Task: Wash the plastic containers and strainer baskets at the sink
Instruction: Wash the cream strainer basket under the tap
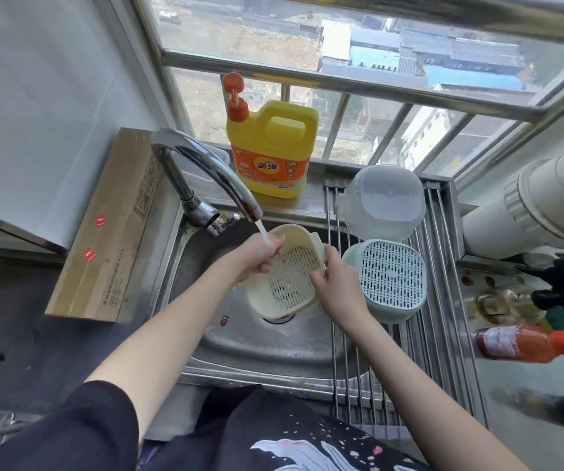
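Fig.: rinse step, judged mid-task. Cream strainer basket (287, 273) is held tilted over the steel sink (260, 338), slotted base facing the camera. Tap (206, 171) runs; the stream lands on the left hand (257, 258) at the basket's far-left rim. Left hand's fingers curl over that rim; right hand (333, 280) pinches the near-right rim w/ thumb and fingertips. Next move prob. calls for turning the basket so water passes thru every slot, keeping both grips firm on wet plastic.

Materials: basket is thin, matte, rounded-square plastic w/ rows of narrow slots. On the wire drying rack (437, 334) at right, a pale-green strainer basket (392, 280) sits upside down, same slotted pattern; behind it, touching, a translucent clear container (384, 202), also inverted. Yellow detergent jug (272, 147), glossy, orange pump, stands on the sill.
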Demonstrator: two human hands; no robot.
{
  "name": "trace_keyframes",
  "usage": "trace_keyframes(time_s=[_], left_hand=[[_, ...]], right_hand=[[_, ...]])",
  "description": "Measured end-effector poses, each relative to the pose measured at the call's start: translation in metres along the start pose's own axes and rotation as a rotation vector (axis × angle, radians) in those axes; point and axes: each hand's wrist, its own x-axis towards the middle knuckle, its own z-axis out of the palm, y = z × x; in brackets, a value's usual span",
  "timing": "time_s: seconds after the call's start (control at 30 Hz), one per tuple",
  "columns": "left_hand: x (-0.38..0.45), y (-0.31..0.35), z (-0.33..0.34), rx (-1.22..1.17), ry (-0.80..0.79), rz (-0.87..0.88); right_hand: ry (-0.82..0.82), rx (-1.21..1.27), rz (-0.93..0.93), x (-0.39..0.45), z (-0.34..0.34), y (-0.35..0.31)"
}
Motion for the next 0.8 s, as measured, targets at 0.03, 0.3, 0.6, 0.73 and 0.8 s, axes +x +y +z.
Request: trace_keyframes(time_s=[0.03,0.3,0.6,0.73,0.8], left_hand=[[-0.001,-0.004,0.003,0.245,0.084,0.083],[0.006,-0.057,0.044,0.728,-0.134,0.289],[0.008,-0.061,0.042,0.865,0.040,0.277],[0.008,-0.051,0.045,0.729,0.072,0.204],[0.001,-0.045,0.051,0.646,-0.064,0.258]], right_hand=[[-0.004,-0.010,-0.024,0.000,0.000,-0.002],[0.051,-0.036,-0.124,0.005,-0.005,-0.005],[0.085,0.044,-0.165,0.003,-0.005,0.001],[0.127,0.076,-0.173,0.002,0.001,-0.004],[0.161,0.094,-0.154,0.004,-0.001,0.002]])
